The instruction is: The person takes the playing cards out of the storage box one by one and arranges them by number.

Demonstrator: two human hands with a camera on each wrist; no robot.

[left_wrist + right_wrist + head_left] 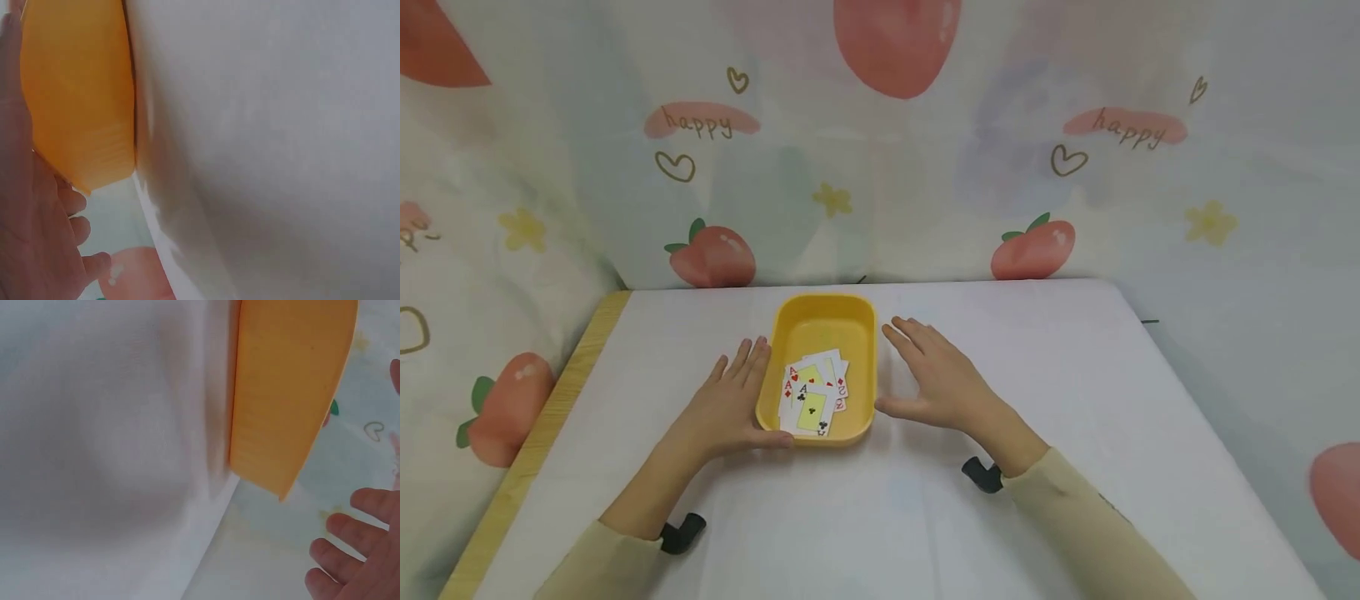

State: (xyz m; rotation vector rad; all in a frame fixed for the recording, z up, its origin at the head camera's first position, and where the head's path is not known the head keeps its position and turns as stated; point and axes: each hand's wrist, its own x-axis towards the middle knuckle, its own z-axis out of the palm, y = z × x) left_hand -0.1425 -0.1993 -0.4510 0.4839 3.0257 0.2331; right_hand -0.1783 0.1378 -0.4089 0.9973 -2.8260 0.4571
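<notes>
"Where's the yellow tray (825, 298) from where you stand?"

"Flat on the white cloth (880, 525), toward the table's far edge, between the person's two hands."

"And the left hand (730, 412)?"

"Laid along the tray's left side, fingers straight and close to the rim, thumb reaching across the near left corner. It isn't curled round anything."

"What about the right hand (943, 375)?"

"Just beside the right side, thumb and fingers well apart. The thumb tip comes right up by the rim; whether it touches, I can't tell."

"What's inside?"

"Playing cards, face up in an overlapping heap at the near end. The ace of clubs (812, 410) lies on top, and the ace of hearts (808, 372) peeks out behind it, with other red-marked corners showing."

"Beyond the table?"

"A backdrop (880, 225) with peaches, hearts and 'happy' lettering. A wooden edge (554, 417) shows along the left, and both arms wear beige sleeves (1090, 525)."
</notes>
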